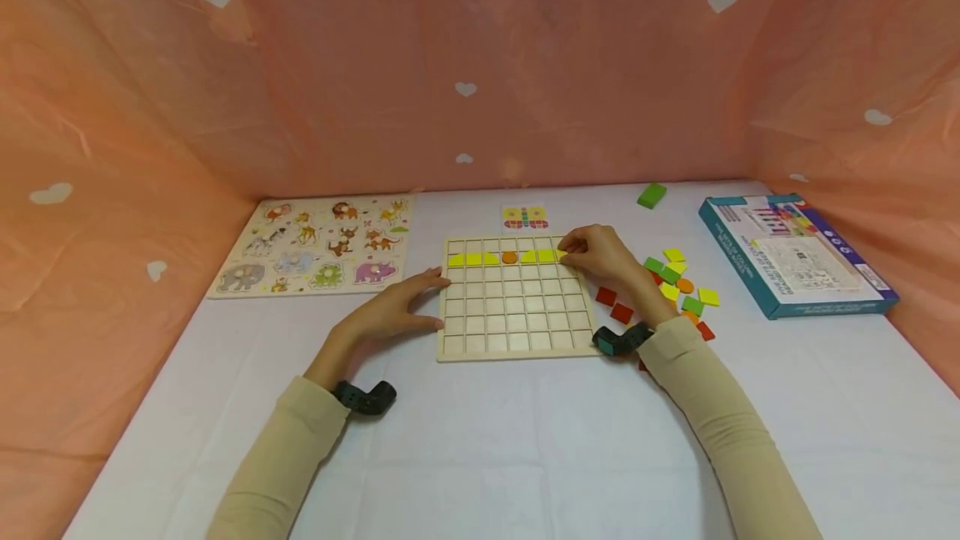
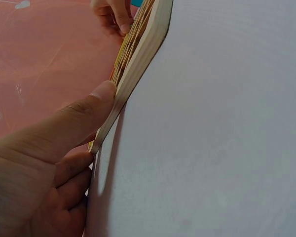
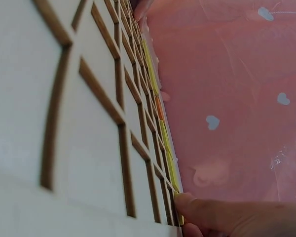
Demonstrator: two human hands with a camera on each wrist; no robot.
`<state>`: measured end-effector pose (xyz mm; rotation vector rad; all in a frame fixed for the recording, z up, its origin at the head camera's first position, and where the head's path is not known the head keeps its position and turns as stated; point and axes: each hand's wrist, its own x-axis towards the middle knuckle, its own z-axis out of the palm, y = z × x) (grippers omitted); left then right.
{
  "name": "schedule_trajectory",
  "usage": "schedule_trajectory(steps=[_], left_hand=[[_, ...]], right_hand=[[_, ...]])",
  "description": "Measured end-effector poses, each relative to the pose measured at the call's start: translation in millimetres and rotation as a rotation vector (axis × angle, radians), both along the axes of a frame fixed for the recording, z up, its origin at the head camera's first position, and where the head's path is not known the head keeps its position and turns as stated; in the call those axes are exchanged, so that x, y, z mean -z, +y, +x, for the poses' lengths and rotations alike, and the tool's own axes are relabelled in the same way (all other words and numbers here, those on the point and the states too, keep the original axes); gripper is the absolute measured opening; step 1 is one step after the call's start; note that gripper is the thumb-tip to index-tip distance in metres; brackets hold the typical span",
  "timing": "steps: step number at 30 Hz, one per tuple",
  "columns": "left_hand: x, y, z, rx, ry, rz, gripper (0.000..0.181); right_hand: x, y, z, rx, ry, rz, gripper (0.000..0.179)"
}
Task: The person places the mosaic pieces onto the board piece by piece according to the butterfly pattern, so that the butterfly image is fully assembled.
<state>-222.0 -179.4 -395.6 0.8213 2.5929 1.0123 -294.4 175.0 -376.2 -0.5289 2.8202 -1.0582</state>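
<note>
A wooden grid board (image 1: 517, 303) lies on the white table. Along its far row sit yellow tiles (image 1: 473, 258) with a round orange tile (image 1: 510, 257) among them. At the row's right end, my right hand (image 1: 602, 252) pinches a yellow tile (image 3: 181, 217) between thumb and fingers, right at the board's corner cell. My left hand (image 1: 392, 308) rests against the board's left edge, with the thumb and fingertips touching the rim and the fingers loosely extended. Beyond the board is a small pattern card (image 1: 525, 217) showing a coloured butterfly.
Loose red, green, yellow and orange tiles (image 1: 621, 312) lie scattered right of the board, partly under my right forearm. A green block (image 1: 652, 195) sits at the back. An animal puzzle board (image 1: 315, 248) lies at left, a puzzle box (image 1: 798, 257) at far right.
</note>
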Motion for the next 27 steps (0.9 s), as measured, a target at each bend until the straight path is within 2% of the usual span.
schedule_trajectory(steps=[13,17,20,27], left_hand=[[-1.3,-0.8,-2.1,0.003,0.007,-0.017,0.066],[-1.0,-0.3,-2.3,0.004,0.007,-0.014,0.065],[-0.5,-0.4,-1.9,0.003,0.000,-0.013,0.065],[-0.5,-0.4,-1.2,-0.003,-0.015,-0.013,0.066]], right_hand=[[-1.2,-0.2,-0.7,-0.003,-0.012,-0.006,0.020],[-7.1,4.5,-0.6,-0.018,0.046,-0.015,0.026],[-14.7,13.3,-0.3,0.011,0.091,-0.036,0.030],[-30.9,51.4,3.8,0.079,0.116,-0.061,0.032]])
